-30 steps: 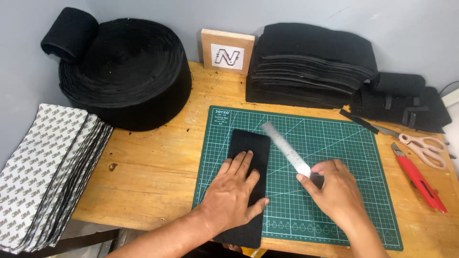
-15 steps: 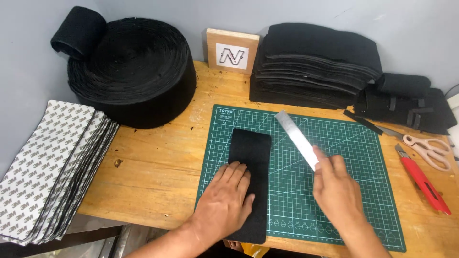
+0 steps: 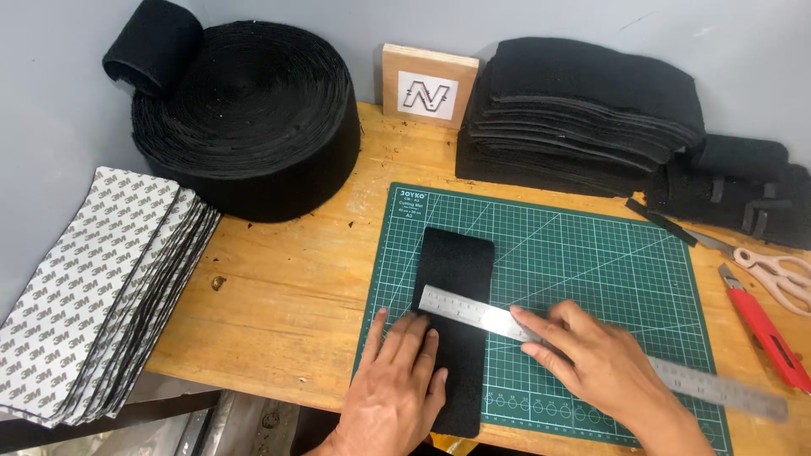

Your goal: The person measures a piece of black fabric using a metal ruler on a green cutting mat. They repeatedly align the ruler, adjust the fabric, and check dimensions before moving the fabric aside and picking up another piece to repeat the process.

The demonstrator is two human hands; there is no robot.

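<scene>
Flat and open, the left hand (image 3: 397, 384) presses palm-down on the near end of the black felt strip (image 3: 457, 279), which lies lengthwise on the green cutting mat (image 3: 591, 253). Just right of it, the right hand (image 3: 604, 371) rests with fingers spread loosely on the steel ruler (image 3: 473, 310), whose far end crosses the strip just beyond the left fingertips.

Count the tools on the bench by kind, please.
Steel ruler: 1
Scissors: 1
Red utility knife: 1
Green cutting mat: 1
Total: 4
</scene>
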